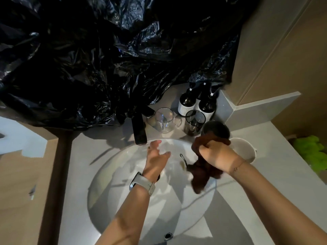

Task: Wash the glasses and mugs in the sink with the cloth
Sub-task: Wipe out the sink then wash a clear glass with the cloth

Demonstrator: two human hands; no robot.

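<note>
At the sink's [109,200] far rim, our right hand [215,152] fists the cloth [201,175]; left hand [156,159] hovers, fingers spread; next, we judge, a glass [163,120].

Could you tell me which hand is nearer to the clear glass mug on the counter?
Left. The left hand is open over the sink just below the clear glass mug; the right hand is further right, gripping the cloth.

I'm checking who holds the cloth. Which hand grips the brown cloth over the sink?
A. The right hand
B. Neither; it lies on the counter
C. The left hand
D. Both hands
A: the right hand is clenched round the brown cloth, while the left hand is open and empty over the sink.
</note>
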